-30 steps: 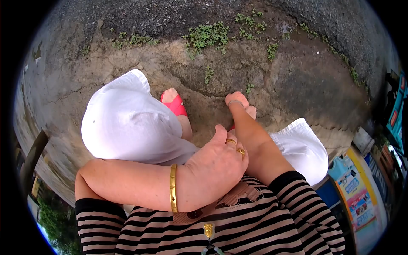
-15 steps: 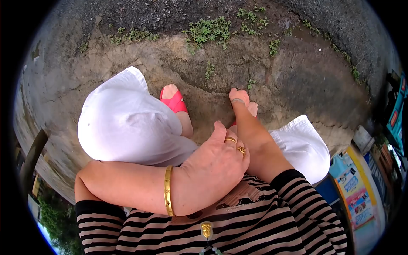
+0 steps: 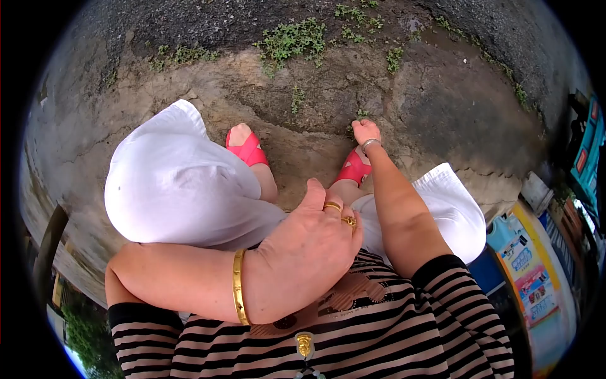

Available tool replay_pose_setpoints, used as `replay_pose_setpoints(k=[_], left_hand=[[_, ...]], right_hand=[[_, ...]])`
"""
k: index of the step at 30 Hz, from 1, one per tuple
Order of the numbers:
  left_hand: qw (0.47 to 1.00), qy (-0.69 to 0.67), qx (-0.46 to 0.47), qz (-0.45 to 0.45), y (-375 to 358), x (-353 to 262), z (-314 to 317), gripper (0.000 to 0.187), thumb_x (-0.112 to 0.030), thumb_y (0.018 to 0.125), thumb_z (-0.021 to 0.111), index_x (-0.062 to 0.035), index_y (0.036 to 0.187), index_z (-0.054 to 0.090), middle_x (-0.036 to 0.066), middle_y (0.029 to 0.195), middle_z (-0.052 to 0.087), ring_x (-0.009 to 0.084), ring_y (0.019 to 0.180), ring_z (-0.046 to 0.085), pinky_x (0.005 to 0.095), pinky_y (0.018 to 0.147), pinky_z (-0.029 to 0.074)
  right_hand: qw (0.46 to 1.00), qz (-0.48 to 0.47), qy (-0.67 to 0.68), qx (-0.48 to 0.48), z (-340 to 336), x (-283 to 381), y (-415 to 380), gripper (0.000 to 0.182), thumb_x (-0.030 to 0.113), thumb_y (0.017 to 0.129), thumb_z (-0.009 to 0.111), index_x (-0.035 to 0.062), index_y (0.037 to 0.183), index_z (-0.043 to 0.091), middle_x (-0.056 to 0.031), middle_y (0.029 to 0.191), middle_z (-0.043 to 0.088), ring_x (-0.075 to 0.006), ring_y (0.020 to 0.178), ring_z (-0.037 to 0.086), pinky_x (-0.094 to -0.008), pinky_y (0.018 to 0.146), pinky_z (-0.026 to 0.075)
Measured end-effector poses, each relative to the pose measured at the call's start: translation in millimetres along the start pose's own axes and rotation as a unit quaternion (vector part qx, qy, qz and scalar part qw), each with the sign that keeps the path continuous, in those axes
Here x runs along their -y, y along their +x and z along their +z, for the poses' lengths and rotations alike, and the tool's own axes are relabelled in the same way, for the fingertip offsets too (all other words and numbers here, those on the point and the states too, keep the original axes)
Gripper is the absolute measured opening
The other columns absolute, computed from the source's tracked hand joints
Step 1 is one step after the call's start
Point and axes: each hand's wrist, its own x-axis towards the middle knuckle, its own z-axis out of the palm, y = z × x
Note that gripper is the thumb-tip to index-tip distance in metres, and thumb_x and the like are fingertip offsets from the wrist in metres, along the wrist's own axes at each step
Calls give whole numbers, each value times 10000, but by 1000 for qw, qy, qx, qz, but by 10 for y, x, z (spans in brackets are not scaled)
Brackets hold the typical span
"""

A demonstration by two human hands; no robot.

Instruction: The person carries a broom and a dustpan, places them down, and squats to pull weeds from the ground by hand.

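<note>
Down at the centre of the frame, the left hand [image 3: 309, 243] lies flat and loosely spread across the person's own striped top [image 3: 353, 328], palm down, fingers slack and holding nothing; two gold rings [image 3: 341, 213] show on its fingers and a gold bangle [image 3: 238, 287] circles the wrist at lower centre-left. The right hand [image 3: 365, 131] reaches far down to upper centre-right, closed into a loose fist just above the right sandal [image 3: 353, 169], with a thin silver bracelet [image 3: 370, 144] at the wrist; I cannot tell whether it grips anything or touches the sandal, since the fingers are curled away from view. That red sandal sits on bare, cracked ground [image 3: 442, 114], and its twin, the left sandal [image 3: 246, 150], stands well apart at centre-left, beside the left knee. White trousers [image 3: 177, 183] cover both knees, the left one bulging large at the left of the frame, the right one just beside the outstretched right forearm. Small green weeds [image 3: 293, 39] grow along the top edge where dirt meets darker asphalt. At the far right edge lies a printed packet [image 3: 527, 284] with bright blue and yellow colours. A gold pendant [image 3: 305, 344] hangs at the bottom centre over the stripes.
</note>
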Motion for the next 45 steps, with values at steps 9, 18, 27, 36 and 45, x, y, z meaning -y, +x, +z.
replay_pose_setpoints(k=[9, 18, 27, 36, 45], left_hand=[[1000, 15, 9, 5, 19, -9, 22, 373, -165, 784, 509, 17, 1098, 591, 134, 916, 612, 269, 925, 567, 437, 916, 386], [1000, 4, 29, 2, 19, -55, -15, 379, -162, 789, 504, 12, 1115, 584, 140, 938, 609, 275, 941, 562, 452, 937, 372], [999, 23, 26, -3, -2, -57, 11, 370, -175, 796, 497, 0, 1108, 592, 138, 934, 609, 280, 938, 562, 457, 934, 376], [1000, 9, 16, -7, -24, -39, 4, 362, -181, 796, 498, 4, 1092, 595, 146, 934, 610, 285, 932, 564, 463, 928, 381], [1000, 8, 9, -3, -19, -19, 4, 361, -181, 798, 493, 6, 1090, 595, 141, 913, 611, 286, 923, 562, 463, 917, 384]], right_hand=[[997, -42, -60, -39, -68, -47, 114, 406, 379, 778, 492, 79, 995, 658, -191, 1073, 621, -365, 1039, 566, -419, 901, 445], [975, 0, -35, -221, -441, -207, 376, 323, 284, 762, 639, 109, 1033, 639, -132, 1043, 649, -319, 984, 604, -401, 849, 480], [982, -134, -66, -120, -68, 17, 73, 389, 259, 714, 746, 150, 1020, 530, -110, 1043, 566, -319, 941, 590, -419, 792, 479], [964, -190, -47, -182, 52, -164, 335, 208, 124, 728, 648, 116, 910, 547, -101, 848, 607, -314, 824, 606, -408, 734, 488], [959, -201, -94, -179, 69, -65, 239, 195, 120, 746, 610, 107, 926, 538, -165, 959, 599, -375, 853, 604, -462, 752, 493]])
